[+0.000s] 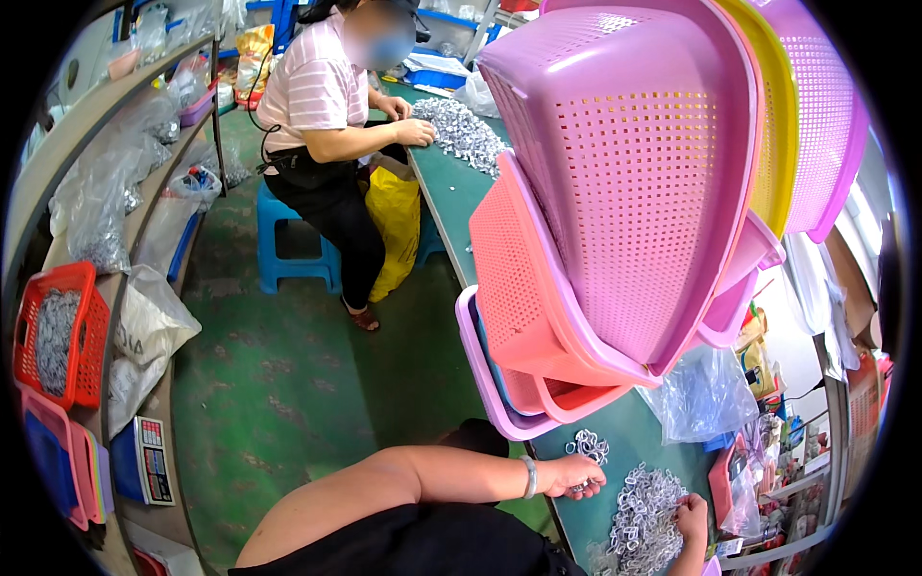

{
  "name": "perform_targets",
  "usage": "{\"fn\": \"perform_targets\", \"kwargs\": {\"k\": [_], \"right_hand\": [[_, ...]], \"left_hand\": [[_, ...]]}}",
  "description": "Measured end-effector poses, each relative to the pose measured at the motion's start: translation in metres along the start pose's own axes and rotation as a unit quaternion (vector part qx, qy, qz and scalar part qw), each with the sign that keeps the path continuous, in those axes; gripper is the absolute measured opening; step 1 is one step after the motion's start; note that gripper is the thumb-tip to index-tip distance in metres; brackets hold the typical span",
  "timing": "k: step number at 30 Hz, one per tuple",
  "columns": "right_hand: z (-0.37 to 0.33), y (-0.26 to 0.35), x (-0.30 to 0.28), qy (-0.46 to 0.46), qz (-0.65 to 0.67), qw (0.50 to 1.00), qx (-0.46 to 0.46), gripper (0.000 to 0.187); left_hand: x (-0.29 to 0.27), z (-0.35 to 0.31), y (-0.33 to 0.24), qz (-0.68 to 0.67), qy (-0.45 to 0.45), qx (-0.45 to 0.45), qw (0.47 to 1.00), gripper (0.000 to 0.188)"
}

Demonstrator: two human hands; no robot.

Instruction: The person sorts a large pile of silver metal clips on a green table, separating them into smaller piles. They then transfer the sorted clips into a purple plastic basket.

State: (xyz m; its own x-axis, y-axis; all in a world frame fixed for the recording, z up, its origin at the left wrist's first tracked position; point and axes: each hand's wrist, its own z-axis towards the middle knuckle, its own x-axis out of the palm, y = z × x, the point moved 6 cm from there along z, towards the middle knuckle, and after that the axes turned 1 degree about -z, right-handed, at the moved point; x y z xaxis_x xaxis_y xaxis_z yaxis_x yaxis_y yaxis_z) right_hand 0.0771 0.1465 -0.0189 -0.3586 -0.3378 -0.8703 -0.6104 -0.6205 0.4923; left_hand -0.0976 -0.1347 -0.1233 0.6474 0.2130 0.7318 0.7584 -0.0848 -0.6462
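Note:
My left hand (575,475), with a bangle (530,476) at its wrist, is curled over the green table (562,446) near its edge. Small silvery metal rings show between its fingers. Just beyond it lies a small heap of the same oval rings (587,444). A larger pile of metal rings (645,518) spreads between my two hands. At that pile's right side, my right hand (691,518) has its fingers drawn together; whatever they hold is too small to make out.
Stacked pink and purple plastic baskets (624,192) tower over the table's middle. Beyond, a co-worker (317,115) sits on a blue stool (279,240) at another metal pile (456,132). Shelves with a red basket (86,336) line the left; a clear plastic bag (706,394) lies right.

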Motion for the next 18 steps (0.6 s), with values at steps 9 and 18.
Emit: {"fn": "perform_targets", "kwargs": {"k": [9, 18], "right_hand": [[-0.005, 0.011, 0.001, -0.006, -0.020, 0.999, -0.027, 0.006], [-0.008, 0.004, -0.001, -0.009, -0.025, 0.999, -0.031, 0.008]], "left_hand": [[0.000, -0.004, -0.001, 0.010, -0.015, -0.003, 1.000, 0.017], [0.003, -0.004, -0.003, 0.018, -0.011, 0.004, 1.000, 0.016]]}}
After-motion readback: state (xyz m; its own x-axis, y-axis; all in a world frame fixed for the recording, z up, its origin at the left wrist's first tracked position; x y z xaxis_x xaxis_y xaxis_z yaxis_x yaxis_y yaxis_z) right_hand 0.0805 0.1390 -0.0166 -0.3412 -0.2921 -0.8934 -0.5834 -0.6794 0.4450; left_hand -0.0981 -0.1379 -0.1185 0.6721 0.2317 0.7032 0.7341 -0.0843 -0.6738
